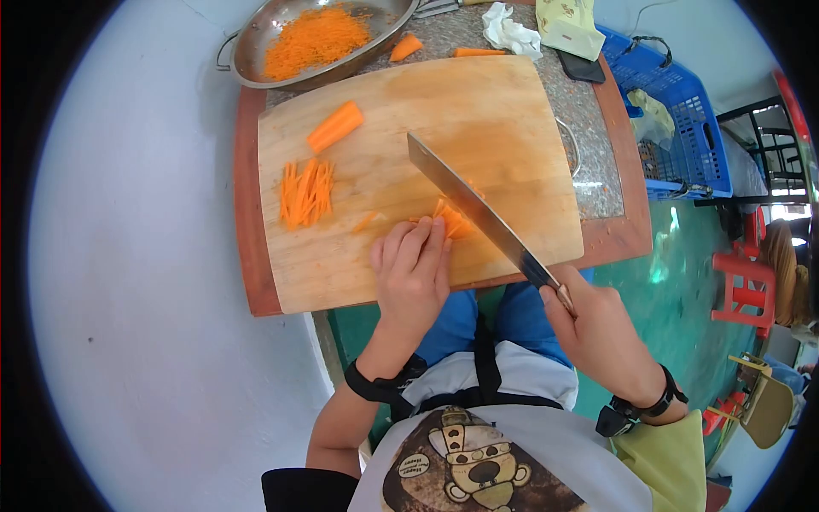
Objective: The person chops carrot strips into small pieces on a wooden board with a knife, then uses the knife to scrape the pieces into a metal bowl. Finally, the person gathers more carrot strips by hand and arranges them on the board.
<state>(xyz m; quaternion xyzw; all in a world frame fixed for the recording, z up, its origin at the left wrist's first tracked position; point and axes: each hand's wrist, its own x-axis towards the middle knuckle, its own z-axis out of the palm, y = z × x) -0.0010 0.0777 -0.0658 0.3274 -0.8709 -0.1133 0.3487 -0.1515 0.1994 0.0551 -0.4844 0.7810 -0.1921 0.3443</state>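
Note:
My right hand (589, 328) is closed round the handle of a cleaver (478, 213), whose long blade slants up and left over the cutting board (478, 94). With fingers bent and pressed together, my left hand (415, 264) holds down carrot slices (452, 220) just left of the blade. Part of those slices is hidden under my fingertips. Farther left on the board lie a pile of carrot strips (305, 194) and a peeled carrot chunk (335, 126). A few loose slivers (365, 222) lie between the pile and my left hand.
A metal pan (247, 51) of shredded carrot (316, 43) stands behind the board at the left. Carrot ends (407, 47), crumpled tissue (510, 32), a tissue pack (570, 30) and a phone (582, 66) lie along the back. A blue basket (682, 111) stands right of the table; a wall (153, 256) borders the left.

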